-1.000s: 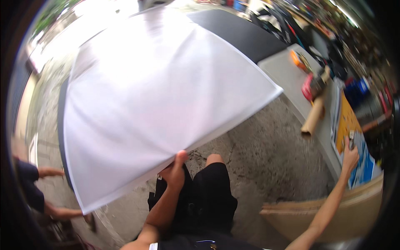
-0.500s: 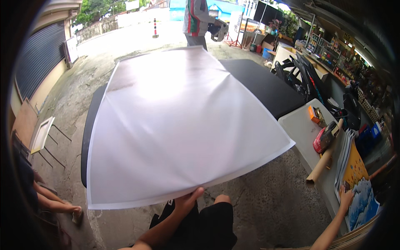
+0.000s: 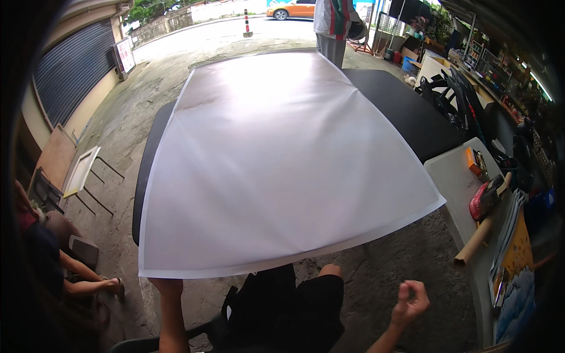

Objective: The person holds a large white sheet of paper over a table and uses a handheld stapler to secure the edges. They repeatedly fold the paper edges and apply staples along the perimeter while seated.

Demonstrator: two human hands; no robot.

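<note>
A large white, creased sheet (image 3: 292,170) with a narrow border lies across a black tabletop (image 3: 400,112), its near edge over my lap. My left hand (image 3: 167,286) holds that edge close to the near left corner, fingers hidden beneath it. My right hand (image 3: 411,301) is raised below the sheet's right part, fingers curled, nothing visible in them. Beside it, a pale side table (image 3: 442,187) bears an orange box (image 3: 472,160), a red-and-black object (image 3: 484,197), a cardboard tube (image 3: 471,244), printed colourful sheets (image 3: 515,306) and a metal tool (image 3: 500,289).
A seated person (image 3: 44,253) is at the left, near a metal-legged stand (image 3: 81,172) and shutter (image 3: 73,65). A standing person (image 3: 329,35) is beyond the table. An orange car (image 3: 292,13) is on the road. Motorbike parts (image 3: 459,106) and cluttered shelves line the right.
My left hand has moved left along the sheet's edge. My right hand has let go of the metal tool and moved left, off the side table. The view has steadied and shifted.
</note>
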